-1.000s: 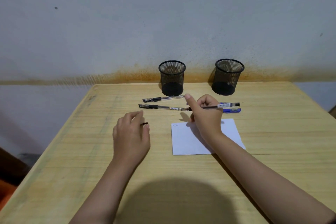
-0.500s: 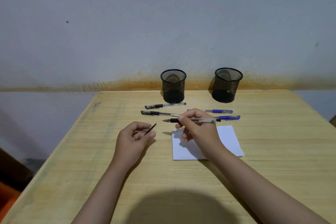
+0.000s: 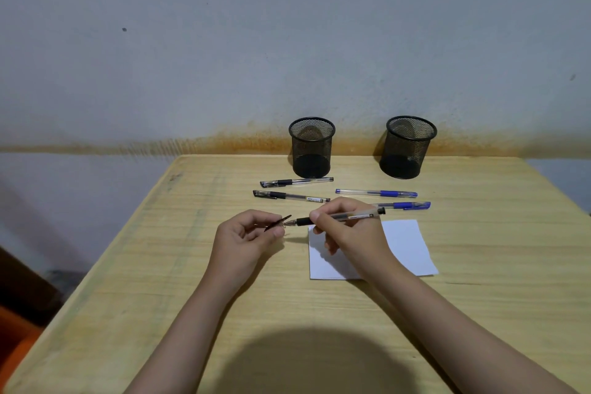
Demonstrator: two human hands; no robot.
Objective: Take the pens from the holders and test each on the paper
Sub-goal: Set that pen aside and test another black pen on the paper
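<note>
Wooden table [image 3: 479,313] under a grey wall, with 2 black mesh holders at its far edge — the left holder [image 3: 311,147] and the right holder [image 3: 407,146] both stand upright, well apart from each other, and no pen shows above either rim. Just in front of the left holder lie 2 black-grip pens, one [image 3: 295,182] nearer the holder and another [image 3: 289,196] just this side of it, roughly parallel. To their right lie 2 blue pens: one [image 3: 377,193] farther back, one [image 3: 406,205] closer, its near end hidden behind the right hand.

White paper [image 3: 406,243] lies flat on the table in front of the blue pens, partly covered by the right hand [image 3: 348,234]. That hand pinches a clear-barrelled pen [image 3: 348,217] between thumb and fingers, holding it nearly level above the table, its uncapped tip pointing left and past the paper's left edge. The left hand [image 3: 248,240] curls its fingers round a small dark pen cap [image 3: 277,223], held between thumb and forefinger and tilted — the cap's open end sits just beside the pen tip, and whether they touch is too fine to tell.
</note>
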